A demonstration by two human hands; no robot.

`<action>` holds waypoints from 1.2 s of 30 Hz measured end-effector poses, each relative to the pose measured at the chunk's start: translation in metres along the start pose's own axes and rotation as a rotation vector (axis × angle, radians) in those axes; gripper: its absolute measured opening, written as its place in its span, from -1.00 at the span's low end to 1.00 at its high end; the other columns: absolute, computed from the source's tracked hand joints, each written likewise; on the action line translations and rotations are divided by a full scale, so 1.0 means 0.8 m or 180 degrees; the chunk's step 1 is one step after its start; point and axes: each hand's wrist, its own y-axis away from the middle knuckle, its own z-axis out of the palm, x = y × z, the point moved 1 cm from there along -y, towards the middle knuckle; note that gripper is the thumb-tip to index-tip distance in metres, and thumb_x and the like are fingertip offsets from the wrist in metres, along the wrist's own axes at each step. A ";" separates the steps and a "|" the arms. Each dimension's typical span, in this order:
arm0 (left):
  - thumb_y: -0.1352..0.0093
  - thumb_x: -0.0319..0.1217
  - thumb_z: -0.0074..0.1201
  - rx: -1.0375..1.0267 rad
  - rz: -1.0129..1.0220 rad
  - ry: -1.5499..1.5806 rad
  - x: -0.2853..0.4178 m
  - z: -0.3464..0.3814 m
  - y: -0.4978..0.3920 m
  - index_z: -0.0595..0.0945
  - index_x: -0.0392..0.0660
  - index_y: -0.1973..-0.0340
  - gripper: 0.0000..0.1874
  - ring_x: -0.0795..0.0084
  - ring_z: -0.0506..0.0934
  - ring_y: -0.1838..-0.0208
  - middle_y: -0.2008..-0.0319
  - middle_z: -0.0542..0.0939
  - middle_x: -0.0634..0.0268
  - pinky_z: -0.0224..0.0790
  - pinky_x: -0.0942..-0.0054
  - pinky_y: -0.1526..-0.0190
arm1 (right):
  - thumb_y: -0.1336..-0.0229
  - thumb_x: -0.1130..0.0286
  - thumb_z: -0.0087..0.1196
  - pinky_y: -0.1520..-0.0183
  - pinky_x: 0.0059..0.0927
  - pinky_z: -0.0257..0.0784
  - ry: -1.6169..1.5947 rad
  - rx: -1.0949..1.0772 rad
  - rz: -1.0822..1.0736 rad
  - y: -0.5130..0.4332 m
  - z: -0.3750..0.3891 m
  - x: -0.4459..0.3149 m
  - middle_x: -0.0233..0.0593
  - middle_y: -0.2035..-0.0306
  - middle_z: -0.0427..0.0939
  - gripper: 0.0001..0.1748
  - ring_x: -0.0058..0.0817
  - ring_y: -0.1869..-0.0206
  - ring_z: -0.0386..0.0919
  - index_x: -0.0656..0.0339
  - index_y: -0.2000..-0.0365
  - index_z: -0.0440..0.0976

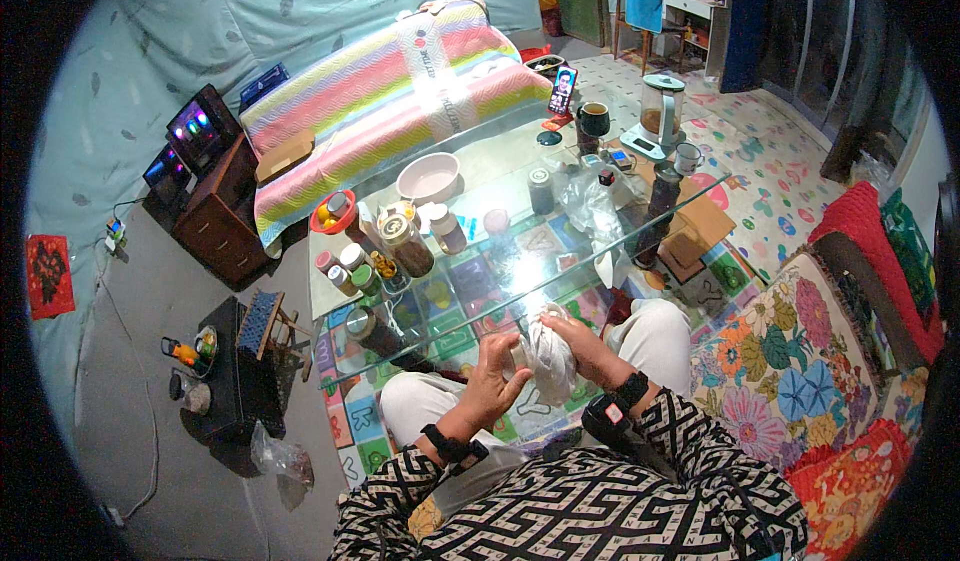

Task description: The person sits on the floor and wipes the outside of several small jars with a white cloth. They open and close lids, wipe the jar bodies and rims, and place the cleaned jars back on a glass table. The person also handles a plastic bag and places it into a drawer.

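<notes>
My right hand grips a bunched white cloth that hangs down between my knees, in front of the glass table's near edge. To the left of the cloth is my left hand, its thumb and fingers curled around a small pale round object that I cannot make out clearly. The glass table top lies just beyond both hands. Black bands sit on both wrists.
Jars, a pink basin, a plastic bag, a mug and an electric glass kettle stand on the table. A flowered cushion lies at the right, a black box at the left.
</notes>
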 end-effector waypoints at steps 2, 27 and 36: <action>-0.50 -0.14 0.10 -0.0014 -0.0099 0.0011 -0.002 -0.001 0.004 0.33 -0.07 -0.29 -0.45 -0.04 0.46 -0.15 -0.14 0.39 -0.01 0.40 0.15 -0.12 | -0.40 0.10 0.10 0.13 -0.42 0.52 0.0249 0.0085 0.0310 -0.003 -0.001 -0.005 -0.29 0.16 0.68 -0.57 -0.54 0.20 0.65 0.28 0.03 0.57; -0.59 0.06 -0.14 0.0100 -0.1515 0.1177 -0.002 -0.019 -0.004 0.19 -0.05 -0.31 -0.42 0.40 0.49 0.11 0.12 0.49 0.21 0.40 0.38 0.07 | -0.26 -0.15 0.21 0.01 -0.43 0.47 0.1102 0.0231 -0.1216 -0.006 0.009 0.026 -0.29 0.11 0.61 -0.28 -0.54 0.09 0.55 0.31 -0.09 0.44; -0.50 0.36 -0.45 -0.0218 -0.3956 0.3179 -0.012 -0.013 -0.014 0.55 0.08 0.17 -0.31 0.52 0.29 0.58 0.54 0.42 0.40 0.25 0.41 0.44 | -0.07 0.13 0.45 -0.19 -0.29 0.42 0.2379 -0.0064 -0.2101 0.019 0.027 0.006 -0.10 -0.06 0.56 -0.17 -0.29 -0.09 0.54 0.28 -0.24 0.31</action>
